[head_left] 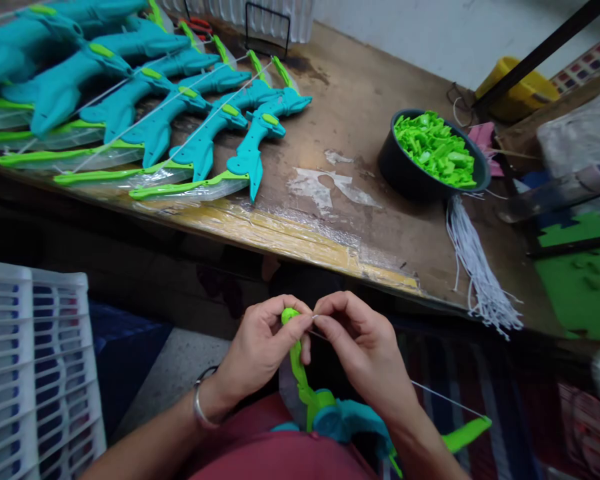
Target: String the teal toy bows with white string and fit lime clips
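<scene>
At six o'clock, my left hand (260, 343) and right hand (364, 341), nearly closed, pinched string (450, 400). The bow (353, 417) seemed light, stiff, best gripped mid-limb.

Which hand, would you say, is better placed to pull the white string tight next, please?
Probably the right hand: its fingertips are at the string, while the left hand holds the green bow limb.
</scene>
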Motion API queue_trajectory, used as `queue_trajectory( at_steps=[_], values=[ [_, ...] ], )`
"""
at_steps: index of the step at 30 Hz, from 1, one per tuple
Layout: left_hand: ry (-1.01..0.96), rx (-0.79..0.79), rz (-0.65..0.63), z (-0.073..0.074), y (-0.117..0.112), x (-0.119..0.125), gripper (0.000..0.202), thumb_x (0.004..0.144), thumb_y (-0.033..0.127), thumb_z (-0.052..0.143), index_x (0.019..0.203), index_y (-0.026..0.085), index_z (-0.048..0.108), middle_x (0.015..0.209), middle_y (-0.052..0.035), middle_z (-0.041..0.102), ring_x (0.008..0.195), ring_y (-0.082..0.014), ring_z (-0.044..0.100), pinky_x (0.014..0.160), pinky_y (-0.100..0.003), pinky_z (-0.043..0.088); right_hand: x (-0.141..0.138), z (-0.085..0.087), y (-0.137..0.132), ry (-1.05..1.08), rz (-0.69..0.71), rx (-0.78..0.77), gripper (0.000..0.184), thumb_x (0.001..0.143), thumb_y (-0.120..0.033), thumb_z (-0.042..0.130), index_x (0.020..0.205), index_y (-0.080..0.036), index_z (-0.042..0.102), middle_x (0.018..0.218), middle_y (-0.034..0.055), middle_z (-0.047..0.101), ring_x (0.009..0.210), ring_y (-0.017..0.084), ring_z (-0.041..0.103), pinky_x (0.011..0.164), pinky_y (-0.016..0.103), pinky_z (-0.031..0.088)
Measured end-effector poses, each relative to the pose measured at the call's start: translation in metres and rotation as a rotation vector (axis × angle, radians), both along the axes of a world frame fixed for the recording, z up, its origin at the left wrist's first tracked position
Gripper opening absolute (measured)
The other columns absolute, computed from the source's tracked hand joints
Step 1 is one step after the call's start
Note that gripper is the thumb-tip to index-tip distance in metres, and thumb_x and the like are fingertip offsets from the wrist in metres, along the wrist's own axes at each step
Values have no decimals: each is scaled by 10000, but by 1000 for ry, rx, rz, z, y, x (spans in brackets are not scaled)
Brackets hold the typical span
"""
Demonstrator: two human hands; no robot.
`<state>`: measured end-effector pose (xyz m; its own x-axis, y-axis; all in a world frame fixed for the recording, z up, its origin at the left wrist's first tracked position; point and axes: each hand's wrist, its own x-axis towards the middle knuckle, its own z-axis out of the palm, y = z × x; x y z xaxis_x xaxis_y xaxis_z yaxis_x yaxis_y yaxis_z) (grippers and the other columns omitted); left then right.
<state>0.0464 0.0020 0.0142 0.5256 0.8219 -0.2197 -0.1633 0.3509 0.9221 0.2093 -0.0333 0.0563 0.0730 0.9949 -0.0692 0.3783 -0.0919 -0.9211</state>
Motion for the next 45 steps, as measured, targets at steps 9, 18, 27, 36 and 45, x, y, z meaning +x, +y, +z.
queue_trajectory(
  at_steps=[9, 18, 27, 36, 45],
  values=[
    [-101, -84, -42, -10, 2, 2, 320, 1017, 455, 561, 894, 160, 583, 578, 15, 607, 530, -118, 538, 582, -237, 419, -13, -15, -4, -254, 11, 426, 174, 969, -53, 571, 909, -207, 628, 853, 17, 655, 798, 140, 615, 738, 277, 511],
    [-224, -168, 6, -14, 1, 6, 306, 989, 429, 616, 851, 159, 577, 583, 29, 545, 513, -100, 490, 547, -220, 407, -16, -16, -2, -370, 59, 499, 153, 950, -41, 566, 951, -191, 598, 888, 54, 647, 845, 165, 620, 746, 297, 539],
    [-277, -201, -33, -13, -2, 8, 246, 1049, 390, 530, 919, 181, 531, 597, 51, 500, 553, -95, 469, 579, -212, 417, -9, -11, -2, 6, -7, 145, 155, 988, -161, 500, 846, -218, 521, 964, 24, 656, 753, 112, 664, 666, 229, 561],
    [-245, -176, -26, -12, -1, 7, 272, 1034, 388, 564, 874, 172, 528, 651, 50, 486, 556, -74, 468, 549, -194, 402, -12, -6, -5, -251, 68, 294, 91, 949, -182, 667, 1015, -220, 617, 901, 4, 658, 837, 151, 639, 751, 280, 529],
    [-330, -187, -23, -11, -8, 22, 306, 1010, 450, 578, 885, 186, 490, 575, 66, 467, 502, -81, 433, 533, -220, 384, 13, 3, -15, -455, 182, 325, 152, 1014, -150, 541, 894, -219, 603, 800, 11, 641, 702, 129, 645, 631, 237, 516]
  ],
)
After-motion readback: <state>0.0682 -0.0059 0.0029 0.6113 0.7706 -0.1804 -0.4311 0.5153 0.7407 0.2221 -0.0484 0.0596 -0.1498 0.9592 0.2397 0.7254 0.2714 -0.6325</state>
